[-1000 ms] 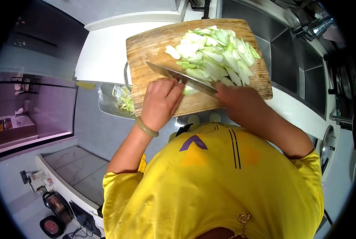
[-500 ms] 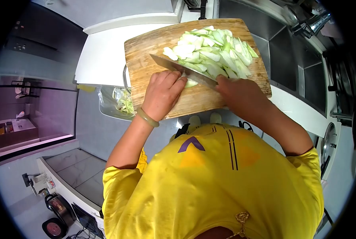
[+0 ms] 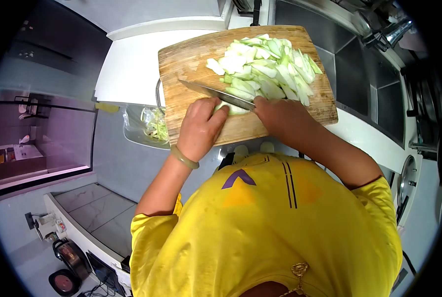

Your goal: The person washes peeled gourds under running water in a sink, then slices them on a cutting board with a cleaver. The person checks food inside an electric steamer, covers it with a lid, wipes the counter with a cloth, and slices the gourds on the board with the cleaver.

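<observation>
My right hand [image 3: 284, 118] is closed round the handle of a kitchen knife [image 3: 208, 91], whose blade points left across the wooden cutting board [image 3: 186, 64]. Close beside the blade, my left hand [image 3: 200, 123] presses its curled fingers on a piece of pale green vegetable [image 3: 235, 109]. That piece lies on the board on the near side of the knife, partly covered by my fingers. Beyond the blade spreads a heap of thin, slanted vegetable slices [image 3: 268, 69], white to light green. My right hand hides the knife's handle.
A metal sink [image 3: 347, 59] with a faucet [image 3: 396, 33] adjoins the board on the right. Below the board's left edge, a lined bin [image 3: 149, 129] holds peelings. The white counter [image 3: 127, 64] extends left, and the board's near edge overhangs the floor.
The knife and my right hand have shifted left and nearer to me. More slices show beyond the blade, and more of the held piece is visible. My left hand remains on the piece.
</observation>
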A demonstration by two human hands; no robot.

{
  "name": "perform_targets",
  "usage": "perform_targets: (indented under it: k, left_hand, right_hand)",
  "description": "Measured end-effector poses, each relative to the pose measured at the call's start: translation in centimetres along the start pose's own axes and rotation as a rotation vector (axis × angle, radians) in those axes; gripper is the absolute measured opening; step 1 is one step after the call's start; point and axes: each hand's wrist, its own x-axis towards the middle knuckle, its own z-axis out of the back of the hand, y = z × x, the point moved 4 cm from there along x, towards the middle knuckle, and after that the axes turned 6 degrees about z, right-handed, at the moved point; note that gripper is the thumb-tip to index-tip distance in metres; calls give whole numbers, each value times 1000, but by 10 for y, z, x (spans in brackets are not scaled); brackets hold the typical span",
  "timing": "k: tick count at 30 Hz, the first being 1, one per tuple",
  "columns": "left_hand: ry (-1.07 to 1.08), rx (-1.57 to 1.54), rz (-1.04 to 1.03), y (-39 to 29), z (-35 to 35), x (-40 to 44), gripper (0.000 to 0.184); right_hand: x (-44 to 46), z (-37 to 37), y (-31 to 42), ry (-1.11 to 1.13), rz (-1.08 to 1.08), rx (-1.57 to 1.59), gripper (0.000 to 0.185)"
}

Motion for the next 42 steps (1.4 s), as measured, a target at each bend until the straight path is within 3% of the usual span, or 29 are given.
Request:
perform_targets:
  k: [3,8,12,14,21,26,30,32,39,42]
  left_hand:
    - [-6,-24,27,-2,1,-4,25]
    - [-10,-37,56,-3,0,-8,29]
    - [42,41,103,-6,10,-7,29]
    - [44,57,81,-6,11,-5,28]
    - [-12,-21,-35,6,-15,7,27]
    - [-29,-10,-9,3,-8,-2,26]
    - [-18,-45,32,4,0,-9,27]
    - [-33,-39,31,4,0,-10,27]
    - [-47,-25,26,2,3,-17,27]
    - [-57,-65,73,3,3,-22,27]
  right_hand:
    - [-4,14,6,90,-35,-8,17]
    - [-9,10,13,10,-1,101,20]
    - [0,-5,9,-29,51,17,20]
    - [1,2,6,94,-51,26,15]
    - [-14,30,1,11,-59,24,21]
    - [-1,-2,0,19,-27,14,20]
    - [1,14,5,44,-44,27,19]
    - [-7,29,15,66,-26,18,7]
    - [7,-2,17,-4,93,2,9]
    - [2,22,21,134,-14,3,8]
